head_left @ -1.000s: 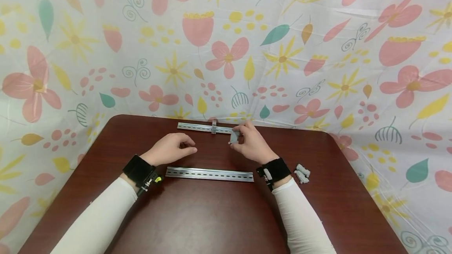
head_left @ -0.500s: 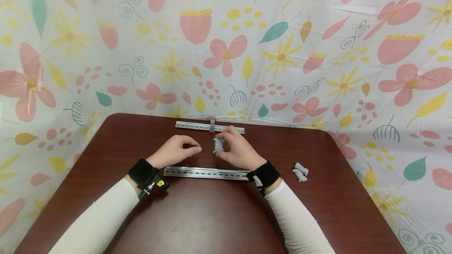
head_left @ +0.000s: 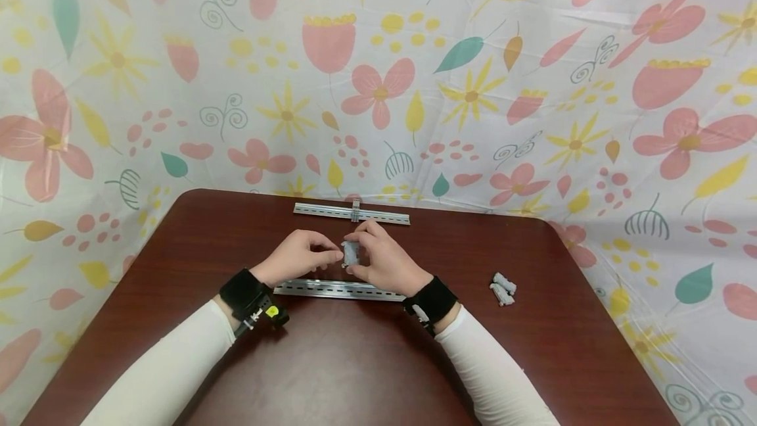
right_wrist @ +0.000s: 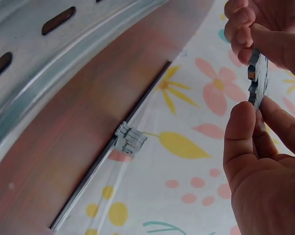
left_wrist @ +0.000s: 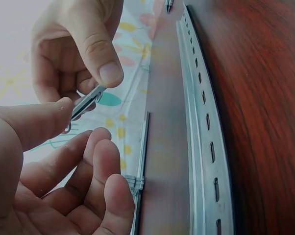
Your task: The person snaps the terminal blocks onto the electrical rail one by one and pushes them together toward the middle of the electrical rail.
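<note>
My right hand pinches a thin grey DIN-rail terminal block by its edges, thumb below and fingers above in the head view. From the left, my left hand meets it: in the left wrist view its thumb tip overlaps one end of the terminal block, while its loosely bent fingers stay a gap away. The right wrist view shows the block edge-on between both hands. Just below them lies a slotted metal DIN rail, partly behind the right wrist.
Farther back, a second DIN rail carries a small cluster of clipped-on terminal blocks. A few loose grey terminal blocks lie to the right on the dark wooden table. A flower-patterned curtain hangs behind the table's far edge.
My right hand has carried the terminal block leftward and nearer, away from the back rail. The left hand has shifted slightly right, so the two hands now come together at the block.
</note>
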`<state>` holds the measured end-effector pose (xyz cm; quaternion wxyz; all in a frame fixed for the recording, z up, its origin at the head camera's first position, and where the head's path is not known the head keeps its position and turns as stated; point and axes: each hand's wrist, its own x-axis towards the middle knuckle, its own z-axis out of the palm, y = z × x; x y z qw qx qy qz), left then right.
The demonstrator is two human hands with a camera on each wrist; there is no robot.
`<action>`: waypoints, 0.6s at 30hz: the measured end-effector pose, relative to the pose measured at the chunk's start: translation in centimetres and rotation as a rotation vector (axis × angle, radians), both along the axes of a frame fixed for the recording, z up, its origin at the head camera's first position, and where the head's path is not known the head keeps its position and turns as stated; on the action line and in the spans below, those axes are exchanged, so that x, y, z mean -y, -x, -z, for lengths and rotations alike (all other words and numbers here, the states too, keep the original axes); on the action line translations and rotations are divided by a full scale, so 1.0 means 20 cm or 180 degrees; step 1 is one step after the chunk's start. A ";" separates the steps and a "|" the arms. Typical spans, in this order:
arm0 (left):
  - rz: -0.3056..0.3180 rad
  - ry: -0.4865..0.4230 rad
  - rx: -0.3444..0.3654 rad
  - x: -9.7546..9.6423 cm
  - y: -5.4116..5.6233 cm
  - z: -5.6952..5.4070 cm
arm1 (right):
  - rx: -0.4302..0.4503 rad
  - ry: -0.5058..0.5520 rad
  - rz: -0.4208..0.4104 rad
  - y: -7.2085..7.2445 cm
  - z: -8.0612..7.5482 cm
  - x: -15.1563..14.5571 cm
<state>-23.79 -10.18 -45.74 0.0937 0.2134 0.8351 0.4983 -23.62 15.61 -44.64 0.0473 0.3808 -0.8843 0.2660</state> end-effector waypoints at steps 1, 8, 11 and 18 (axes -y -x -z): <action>0.0023 -0.0009 -0.0003 0.00 0.00 0.00 | -0.0010 -0.0002 0.0003 0.00 0.00 0.00; 0.0110 -0.0065 0.0033 0.00 -0.01 0.01 | -0.0057 0.0022 -0.0037 -0.01 -0.01 0.01; 0.0097 -0.0116 0.0055 -0.01 -0.01 0.02 | -0.0065 0.0054 -0.0092 -0.02 -0.01 0.01; 0.0046 -0.0197 0.0037 -0.03 -0.02 0.03 | -0.0047 0.0043 -0.0133 -0.03 0.00 0.02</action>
